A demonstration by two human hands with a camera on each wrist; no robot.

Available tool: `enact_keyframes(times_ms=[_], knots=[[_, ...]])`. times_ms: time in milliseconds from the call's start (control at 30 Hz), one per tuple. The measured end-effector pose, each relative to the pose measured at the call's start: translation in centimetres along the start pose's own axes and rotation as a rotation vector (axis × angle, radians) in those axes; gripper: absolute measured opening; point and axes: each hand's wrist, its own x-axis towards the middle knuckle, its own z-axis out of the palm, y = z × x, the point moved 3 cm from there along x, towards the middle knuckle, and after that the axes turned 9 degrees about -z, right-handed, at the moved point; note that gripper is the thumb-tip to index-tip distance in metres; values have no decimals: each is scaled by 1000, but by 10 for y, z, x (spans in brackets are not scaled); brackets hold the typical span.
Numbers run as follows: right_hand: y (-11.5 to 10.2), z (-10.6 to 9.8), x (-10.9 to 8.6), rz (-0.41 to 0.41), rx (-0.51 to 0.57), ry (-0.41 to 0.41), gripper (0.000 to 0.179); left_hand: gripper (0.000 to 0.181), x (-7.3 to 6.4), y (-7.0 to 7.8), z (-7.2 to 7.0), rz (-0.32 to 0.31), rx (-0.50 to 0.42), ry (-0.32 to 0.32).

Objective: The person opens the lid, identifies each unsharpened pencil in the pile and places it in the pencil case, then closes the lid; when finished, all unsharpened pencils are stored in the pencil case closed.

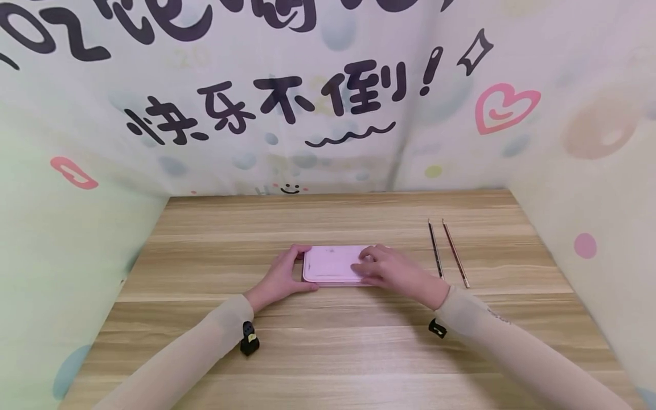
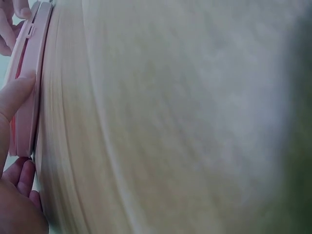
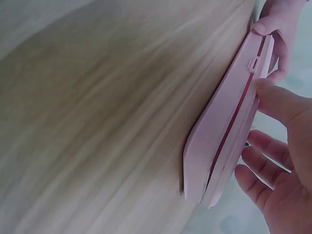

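Observation:
A pink pencil case [image 1: 333, 265], a flat box with rounded corners, lies in the middle of the table. My left hand [image 1: 277, 279] grips its left end, thumb on the front side and fingers round the back. On the right part of the lid rests my right hand [image 1: 394, 273], its fingers loosely bent. The right wrist view shows that thumb against the lid's front edge, near a small clasp [image 3: 253, 64]. A red line [image 3: 229, 129] runs along the seam between lid and base. What lies inside the case is hidden.
To the right of the case lie a black pencil [image 1: 435, 247] and a reddish-brown pencil [image 1: 455, 250], side by side. The wood-grain table [image 1: 328, 353] meets a printed cloth wall [image 1: 287, 165] at the back, with more cloth at both sides.

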Motion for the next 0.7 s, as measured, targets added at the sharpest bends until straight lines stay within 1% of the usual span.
enact_keyframes(times_ms=[133,200,300,400,500,600,700], knots=[[0,0,0,19,16,-13,34,91,0,0,0,-10,-4,-3],[0,-1,0,30,18,-14,36,87,0,0,0,-13,-8,0],[3,-1,0,69,31,-22,40,81,0,0,0,-19,-15,5],[6,0,0,124,55,-45,49,79,0,1,0,-26,-24,5],[9,1,-1,159,71,-69,58,80,0,1,0,-33,-28,0],[11,3,-2,172,88,-76,63,81,0,2,0,-32,-34,-3],[11,4,-3,175,93,-63,64,80,0,2,0,-29,-36,0]])
